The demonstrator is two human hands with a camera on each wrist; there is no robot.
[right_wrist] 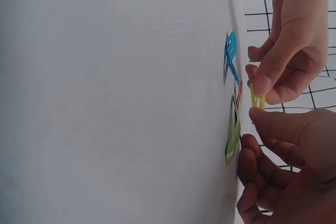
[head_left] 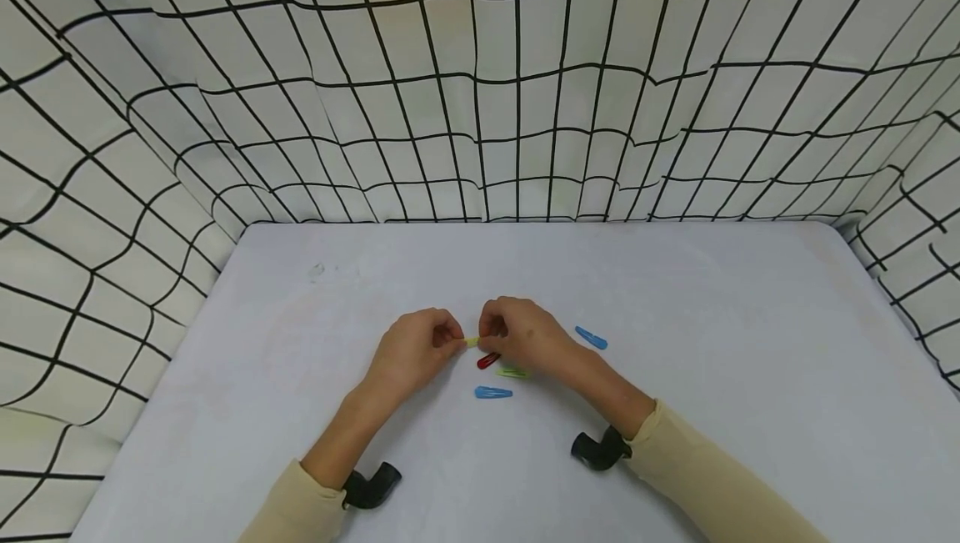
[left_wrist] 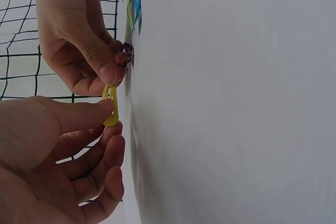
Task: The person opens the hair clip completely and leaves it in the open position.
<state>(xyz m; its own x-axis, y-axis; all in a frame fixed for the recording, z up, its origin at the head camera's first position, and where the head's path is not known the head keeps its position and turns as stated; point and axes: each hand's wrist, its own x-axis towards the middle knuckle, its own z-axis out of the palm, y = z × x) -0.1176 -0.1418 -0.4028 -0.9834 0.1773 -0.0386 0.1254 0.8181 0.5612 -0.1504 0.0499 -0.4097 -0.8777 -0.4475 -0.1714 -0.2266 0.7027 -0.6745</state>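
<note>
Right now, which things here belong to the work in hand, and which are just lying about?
Apparently in the work:
yellow clip, held
left grip
right grip

Just lying about:
nearer blue clip
farther blue clip
red clip
green clip

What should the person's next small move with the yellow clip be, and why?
Probably a gentle flex of the yellow clip: the left hand pinches one end, the right hand the other, so both ends look steadied for it. I cannot tell whether the clip is snapped open or shut.
</note>
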